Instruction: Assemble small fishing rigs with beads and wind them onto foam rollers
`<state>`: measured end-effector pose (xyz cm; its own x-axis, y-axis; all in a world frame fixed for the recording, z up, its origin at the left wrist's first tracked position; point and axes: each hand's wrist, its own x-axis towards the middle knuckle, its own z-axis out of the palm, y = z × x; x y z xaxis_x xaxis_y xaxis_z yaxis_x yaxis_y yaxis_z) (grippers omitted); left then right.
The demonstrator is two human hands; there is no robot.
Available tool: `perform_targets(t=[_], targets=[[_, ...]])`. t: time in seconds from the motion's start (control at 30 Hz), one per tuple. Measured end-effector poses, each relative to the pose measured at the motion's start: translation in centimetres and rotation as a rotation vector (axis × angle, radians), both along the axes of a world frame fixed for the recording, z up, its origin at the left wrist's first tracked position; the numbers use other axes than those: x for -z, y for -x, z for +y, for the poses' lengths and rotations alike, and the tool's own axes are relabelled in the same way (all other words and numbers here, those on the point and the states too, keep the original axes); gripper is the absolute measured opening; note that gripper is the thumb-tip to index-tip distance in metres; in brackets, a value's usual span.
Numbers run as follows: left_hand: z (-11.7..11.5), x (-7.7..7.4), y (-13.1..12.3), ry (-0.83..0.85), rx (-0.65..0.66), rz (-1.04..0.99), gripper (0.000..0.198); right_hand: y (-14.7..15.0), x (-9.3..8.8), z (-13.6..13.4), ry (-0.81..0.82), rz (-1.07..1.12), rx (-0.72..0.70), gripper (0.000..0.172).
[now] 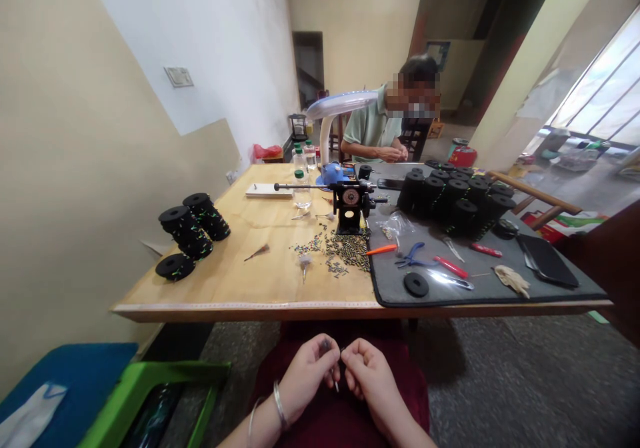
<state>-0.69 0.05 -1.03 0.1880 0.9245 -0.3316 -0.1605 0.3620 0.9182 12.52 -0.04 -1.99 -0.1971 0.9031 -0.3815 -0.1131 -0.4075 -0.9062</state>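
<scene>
My left hand (316, 367) and my right hand (369, 376) are close together above my lap, in front of the table edge. Left fingers are curled in a pinch around a thin pale-tipped stick (337, 387); a small dark bit shows at the fingertips, too small to name. My right thumb and fingers are pinched together right beside the left ones, and what they hold is hidden. Nearest on the table are a small brush-like bundle (304, 265), a heap of tiny dark pieces (347, 251) and a black foam ring (416, 285).
A black hand-crank winder (349, 207) stands mid-table beside a lamp (330, 135). Black foam spools are stacked left (193, 231) and right (457, 198). Blue pliers (415, 256), a red-handled tool (451, 267) and a glove (511, 280) lie on the grey mat. A person (373, 128) sits opposite.
</scene>
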Motion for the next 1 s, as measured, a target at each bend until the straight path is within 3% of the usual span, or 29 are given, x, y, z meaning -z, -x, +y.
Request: perform_targets(t=[0.3,0.63,1.0], targets=[[-0.3,0.02,-0.11,-0.118,0.033,0.193,0.032,-0.09,0.1,0.09,-0.022,0.016,0.008,0.04],[-0.43,-0.23,-0.28,-0.113,0.079,0.214,0.018,-0.16,0.36,0.14,-0.011,0.111,0.077,0.037],[-0.32,-0.27,-0.18,-0.132,0.073,0.221,0.005,-0.07,0.84,0.15,-0.102,0.068,0.064,0.04]])
